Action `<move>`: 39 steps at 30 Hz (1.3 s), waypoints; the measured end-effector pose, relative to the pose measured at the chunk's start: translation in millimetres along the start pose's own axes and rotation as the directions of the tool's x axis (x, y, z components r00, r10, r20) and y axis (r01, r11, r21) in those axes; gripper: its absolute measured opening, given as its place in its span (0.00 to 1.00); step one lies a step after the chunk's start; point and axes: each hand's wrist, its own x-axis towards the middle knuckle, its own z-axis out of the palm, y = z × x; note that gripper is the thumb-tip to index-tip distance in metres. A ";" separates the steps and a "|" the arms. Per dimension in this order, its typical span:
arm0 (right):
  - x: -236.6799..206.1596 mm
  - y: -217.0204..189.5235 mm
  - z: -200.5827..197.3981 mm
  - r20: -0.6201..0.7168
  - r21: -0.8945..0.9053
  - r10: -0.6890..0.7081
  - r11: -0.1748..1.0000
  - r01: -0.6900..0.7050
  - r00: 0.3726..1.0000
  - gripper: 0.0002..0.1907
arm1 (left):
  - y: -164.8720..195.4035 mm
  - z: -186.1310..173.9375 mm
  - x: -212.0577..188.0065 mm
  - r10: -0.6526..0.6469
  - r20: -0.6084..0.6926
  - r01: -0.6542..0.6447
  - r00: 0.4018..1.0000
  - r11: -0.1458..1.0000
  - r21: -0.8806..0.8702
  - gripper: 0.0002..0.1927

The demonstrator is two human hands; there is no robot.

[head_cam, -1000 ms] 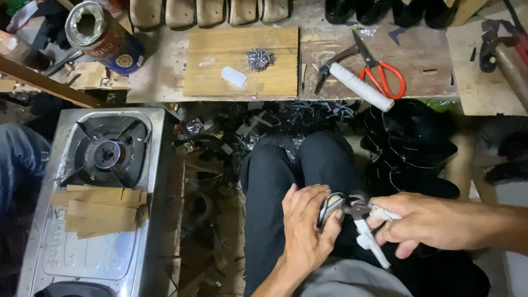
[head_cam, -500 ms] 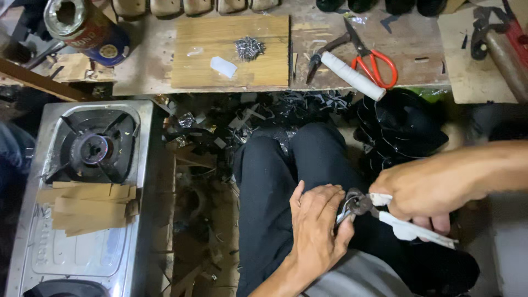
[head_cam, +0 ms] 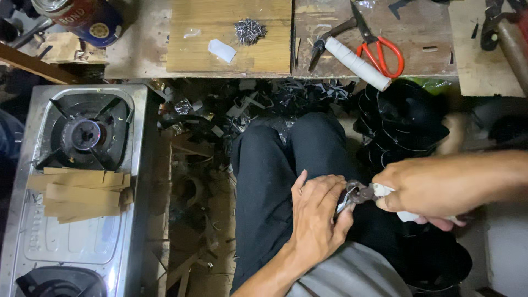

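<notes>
Left hand [head_cam: 318, 217] curls over the lap, fingers folded around a small dark piece that it presses against the black trousers [head_cam: 286, 165]; what the piece is cannot be told. Right hand [head_cam: 434, 190] is closed around the white-wrapped handles of metal pincers [head_cam: 360, 193], whose rusty rounded head bites the edge of the piece just beside the left fingers. A stack of black curved shoe parts [head_cam: 404, 124] sits beyond the knees, with shiny black scraps [head_cam: 264, 104] littering the floor. Farther out, a worn wooden surface [head_cam: 418, 49] carries red-handled scissors [head_cam: 379, 47] and a hammer [head_cam: 344, 52] with a white taped grip; a pale board [head_cam: 231, 55] holds a heap of small nails [head_cam: 250, 30]. Left of the legs stands a steel gas stove [head_cam: 71, 231] with cardboard strips [head_cam: 82, 192] on it.
</notes>
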 end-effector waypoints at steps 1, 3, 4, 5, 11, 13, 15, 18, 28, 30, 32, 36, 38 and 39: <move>1.7 1.4 4.4 -0.059 0.017 -0.003 1.000 0.004 0.998 0.18 | -1.2 -0.2 1.6 -0.012 0.006 0.012 1.000 1.000 -0.016 0.21; 5.9 3.5 15.2 -0.169 0.046 -0.010 0.999 0.018 0.986 0.17 | -4.6 -2.2 4.7 -0.038 -0.018 0.038 0.999 0.999 -0.027 0.21; 8.3 4.2 20.2 -0.217 0.057 -0.040 0.997 0.054 0.975 0.17 | -7.0 -3.5 6.8 -0.050 -0.032 0.049 0.998 0.998 -0.033 0.20; 12.1 4.4 25.4 -0.268 0.066 -0.070 0.994 0.091 0.961 0.16 | -10.1 -4.8 9.1 -0.051 -0.050 0.049 0.997 0.998 -0.038 0.20; 40.8 2.8 56.6 -0.635 0.030 -0.259 0.933 0.358 0.727 0.17 | -26.1 -10.8 16.9 -0.081 -0.107 0.077 0.991 0.996 -0.044 0.21; 49.8 2.2 64.7 -0.697 0.054 -0.254 0.914 0.402 0.671 0.16 | -29.2 -10.6 18.7 -0.088 -0.103 0.084 0.991 0.995 -0.045 0.21; 57.1 1.6 71.2 -0.753 0.030 -0.252 0.910 0.414 0.608 0.16 | -29.6 -9.4 20.5 -0.086 -0.112 0.084 0.990 0.996 -0.029 0.20; 62.8 2.1 76.5 -0.752 0.064 -0.199 0.927 0.370 0.628 0.16 | -29.4 -11.8 24.0 -0.086 -0.100 0.085 0.991 0.996 -0.022 0.20; 79.3 -1.1 81.9 -0.831 -0.012 -0.256 0.896 0.443 0.494 0.10 | -45.3 -46.8 28.9 -0.035 0.199 0.038 0.979 0.999 -0.013 0.24; 82.7 -0.4 82.2 -0.835 -0.032 -0.275 0.890 0.456 0.478 0.11 | -43.9 -43.8 27.4 -0.051 0.175 0.050 0.983 0.999 0.014 0.23; 85.3 1.8 82.6 -0.845 -0.066 -0.305 0.875 0.480 0.439 0.11 | -43.3 -40.7 27.5 -0.050 0.156 0.045 0.987 0.998 0.032 0.23; 90.4 6.1 83.8 -0.838 -0.089 -0.314 0.886 0.454 0.447 0.12 | -43.8 -35.6 29.8 -0.076 0.124 0.067 0.989 0.995 0.072 0.22; 93.1 6.3 84.9 -0.842 -0.056 -0.295 0.880 0.471 0.452 0.12 | -43.3 -32.3 31.0 -0.109 0.103 0.102 0.989 0.992 0.074 0.22; 94.0 5.8 85.6 -0.845 -0.038 -0.283 0.877 0.479 0.453 0.12 | -42.6 -30.4 31.2 -0.125 0.090 0.120 0.988 0.991 0.065 0.22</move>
